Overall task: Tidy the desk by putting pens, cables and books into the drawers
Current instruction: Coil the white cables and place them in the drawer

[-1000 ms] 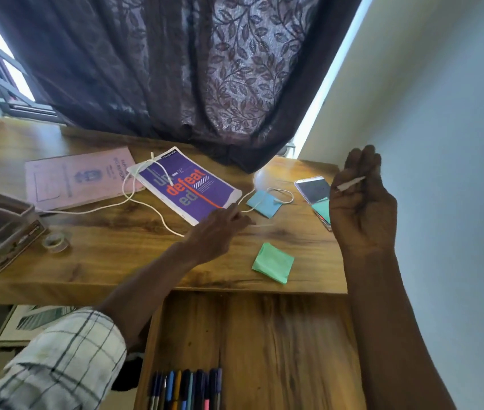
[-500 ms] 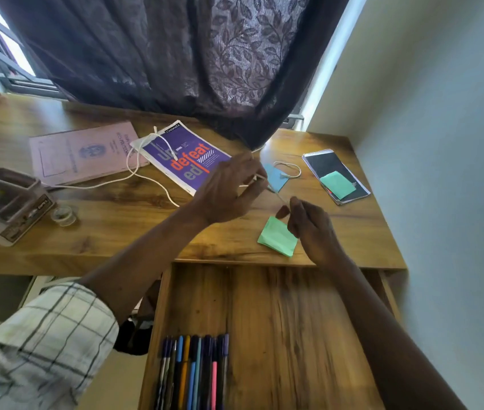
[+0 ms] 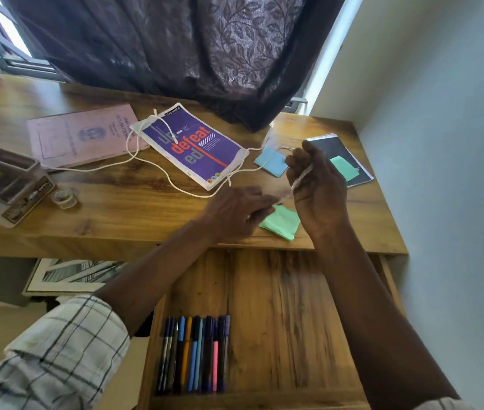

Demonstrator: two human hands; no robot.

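Observation:
A long white cable (image 3: 134, 167) trails across the wooden desk (image 3: 116, 208) and over a purple book (image 3: 193, 146). My right hand (image 3: 317, 184) is raised over the desk's right part and grips the cable's end. My left hand (image 3: 234, 211), blurred, is beside it near the front edge, fingers pointing toward the cable; whether it holds the cable I cannot tell. A pink book (image 3: 86, 134) lies to the left. Several pens (image 3: 193, 353) lie side by side in the open drawer (image 3: 279, 321) below.
A grey organiser tray (image 3: 4, 184) and a tape roll (image 3: 64, 198) sit at the desk's left. Green (image 3: 282, 221) and blue (image 3: 271, 161) sticky pads lie near my hands. A black notepad (image 3: 338, 146) carries another green pad. A dark curtain (image 3: 175, 48) hangs behind; a wall stands right.
My right hand rose from beside the green pad with the cable end. My left hand dropped from over the purple book toward the front edge. The view tilted slightly.

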